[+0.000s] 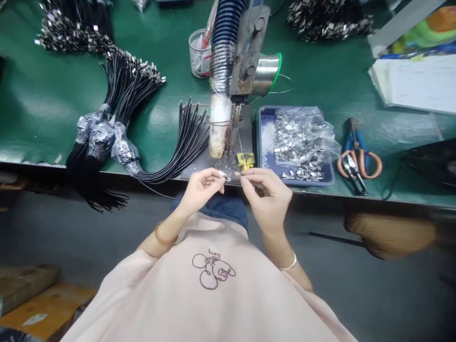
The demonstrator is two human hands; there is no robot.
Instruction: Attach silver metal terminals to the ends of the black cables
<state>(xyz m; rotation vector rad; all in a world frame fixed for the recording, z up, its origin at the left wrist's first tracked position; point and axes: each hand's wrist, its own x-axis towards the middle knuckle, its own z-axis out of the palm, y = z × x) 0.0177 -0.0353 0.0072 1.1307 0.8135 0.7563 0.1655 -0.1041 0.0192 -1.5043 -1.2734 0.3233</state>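
Note:
My left hand [201,187] is closed in a pinch on a small metal connector [225,175] at the end of a thin black cable that trails off to the left. My right hand [267,192] is also pinched, fingertips near the same connector and just below a yellow fixture [245,160] on the grey base plate [199,168]. What my right fingers hold is too small to make out. Both hands hover at the green bench's front edge, in front of the soldering station's fume hose [223,61].
Loose black cables [185,142] fan out left of the plate, with bundled cables [107,128] further left. A blue tray [263,118] of metal shells in plastic bags sits to the right, then pliers [356,159]. A solder spool [267,71], a plastic cup [198,52] and papers [416,83] stand behind.

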